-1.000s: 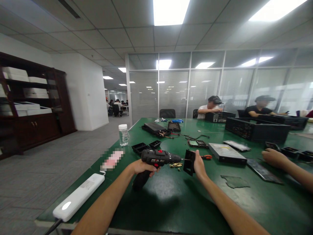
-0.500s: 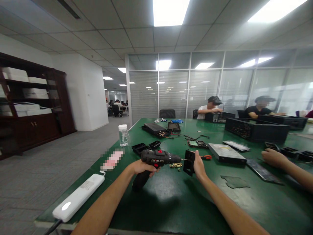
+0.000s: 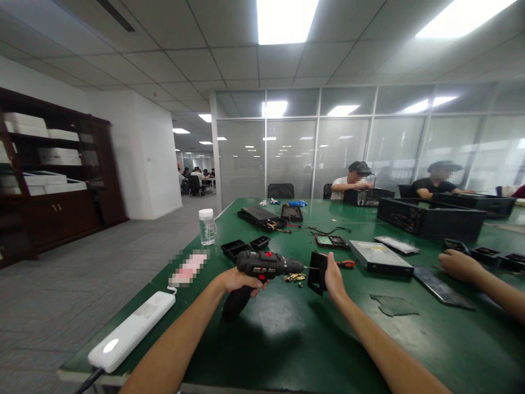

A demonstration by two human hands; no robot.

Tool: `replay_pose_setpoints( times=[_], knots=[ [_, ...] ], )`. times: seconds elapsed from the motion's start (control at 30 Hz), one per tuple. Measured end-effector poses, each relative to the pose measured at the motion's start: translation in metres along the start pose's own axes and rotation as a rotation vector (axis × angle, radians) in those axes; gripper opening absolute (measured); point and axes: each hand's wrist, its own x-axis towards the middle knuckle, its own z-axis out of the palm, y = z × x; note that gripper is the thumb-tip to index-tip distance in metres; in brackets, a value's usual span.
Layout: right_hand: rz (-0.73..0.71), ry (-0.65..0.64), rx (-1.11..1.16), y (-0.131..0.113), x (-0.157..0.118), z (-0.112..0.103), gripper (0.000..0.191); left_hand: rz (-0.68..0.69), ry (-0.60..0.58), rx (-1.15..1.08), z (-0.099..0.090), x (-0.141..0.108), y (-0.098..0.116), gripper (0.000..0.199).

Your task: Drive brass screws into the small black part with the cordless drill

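Note:
My left hand (image 3: 241,280) is closed around the grip of a black cordless drill (image 3: 266,265) with red accents, its bit pointing right. The thin bit reaches a black plastic bracket (image 3: 315,273), which my right hand (image 3: 334,276) holds upright by its right side. Small brass-coloured screws or fittings (image 3: 294,278) lie on the green table (image 3: 270,339) just beyond the drill's front end. A screwdriver with a red and black handle (image 3: 346,264) lies behind my right hand, its shaft hidden.
Black trays (image 3: 235,248), a bottle (image 3: 207,226) and a white power strip (image 3: 133,330) stand left. An optical drive (image 3: 380,257), a metal plate (image 3: 441,285) and a computer case (image 3: 430,218) lie right. Another person's hand (image 3: 459,265) is at the right.

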Motion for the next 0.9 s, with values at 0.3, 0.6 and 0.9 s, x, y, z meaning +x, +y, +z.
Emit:
replay_pose_setpoints(
  times=[0.3,0.6,0.9],
  knots=[
    [0.018,0.015,-0.008,-0.0037,-0.0026,0.0008,0.062,0.04,-0.065,-0.058,0.001,0.0,0.0033,0.029],
    [-0.002,0.003,0.009,0.0012,0.0018,0.0012,0.063,0.05,-0.057,-0.052,0.001,0.0013,0.0017,0.031],
    [-0.007,0.014,0.003,0.0005,0.0008,0.0009,0.062,0.054,-0.064,-0.078,0.0001,0.0009,0.002,0.03]
  ],
)
